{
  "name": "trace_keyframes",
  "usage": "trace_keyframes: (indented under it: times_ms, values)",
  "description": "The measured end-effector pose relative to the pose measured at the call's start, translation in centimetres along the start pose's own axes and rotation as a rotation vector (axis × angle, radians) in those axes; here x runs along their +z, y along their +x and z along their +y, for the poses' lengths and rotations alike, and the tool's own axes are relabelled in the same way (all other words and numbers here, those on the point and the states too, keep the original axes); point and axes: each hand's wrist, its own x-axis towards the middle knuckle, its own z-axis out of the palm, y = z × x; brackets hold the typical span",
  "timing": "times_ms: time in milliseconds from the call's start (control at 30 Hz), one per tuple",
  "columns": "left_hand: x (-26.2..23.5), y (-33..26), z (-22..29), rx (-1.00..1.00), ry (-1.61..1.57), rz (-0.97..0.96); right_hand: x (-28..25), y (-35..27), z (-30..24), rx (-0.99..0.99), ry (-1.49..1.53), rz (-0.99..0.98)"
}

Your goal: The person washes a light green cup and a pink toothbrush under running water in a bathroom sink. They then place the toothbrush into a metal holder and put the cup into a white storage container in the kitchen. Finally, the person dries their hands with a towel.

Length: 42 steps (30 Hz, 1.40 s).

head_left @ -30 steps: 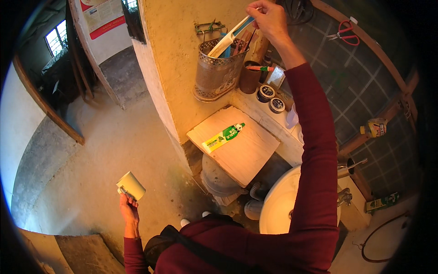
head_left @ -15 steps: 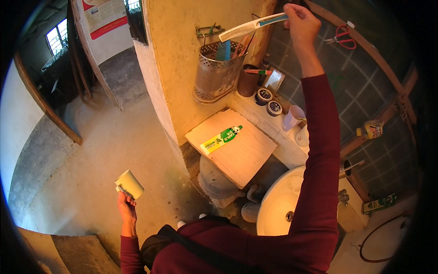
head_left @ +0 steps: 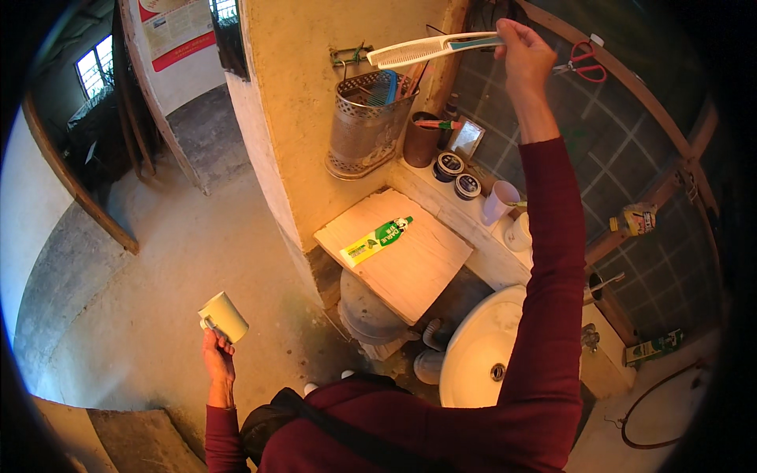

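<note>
My right hand (head_left: 526,61), raised at the upper right, grips a long cream comb (head_left: 410,52) by its teal-striped handle. Its toothed end points left, above an oval metal basket (head_left: 364,130) hung on the yellow wall; a blue comb (head_left: 385,88) and several thin sticks stand in that basket. Low on the left, my left hand (head_left: 220,359) is closed on the handle of a pale yellow mug (head_left: 225,317). The mug is tilted, and its inside is hidden. A green and yellow toothpaste tube (head_left: 376,241) lies on a wooden board (head_left: 430,276) between my hands.
Two round jars (head_left: 458,176), a brown cup (head_left: 421,140), a small mirror (head_left: 467,138) and a lilac cup (head_left: 500,202) line the ledge. A white washbasin (head_left: 473,355) sits beneath my right arm. Red-handled scissors (head_left: 585,63) hang beside my right hand.
The comb has turned more level, and its teeth now show. My right hand is slightly lower. My left hand with the mug has barely moved; the whole view has shifted a little.
</note>
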Motion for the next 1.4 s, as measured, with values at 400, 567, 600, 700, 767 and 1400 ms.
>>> trace_keyframes:
  times_ms: [400, 567, 600, 700, 767, 1400]
  values:
    - [-0.5, -0.2, -0.2, 0.001, 0.003, -0.001, 1.1, -2.5, -1.4, 0.077, 0.062, 0.001]
    - [0.0, -0.6, 0.0, 0.004, 0.017, -0.002, 1.2, -3.1, -0.7, 0.083, 0.121, 0.009]
    - [-0.1, -0.6, 0.0, 0.004, 0.016, 0.002, 1.4, -3.2, -0.5, 0.063, 0.15, 0.012]
    - [-0.4, -0.7, -0.1, 0.004, 0.013, 0.009, 1.7, -3.9, -0.5, 0.018, 0.153, -0.004]
    - [-0.6, -0.6, -0.2, 0.0, 0.01, 0.008, 1.9, -4.1, -0.7, -0.043, 0.162, -0.001]
    - [9.9, -3.9, 3.6, -0.257, -0.319, -0.501, 6.0, -15.8, -6.9, -0.187, 0.125, 0.217]
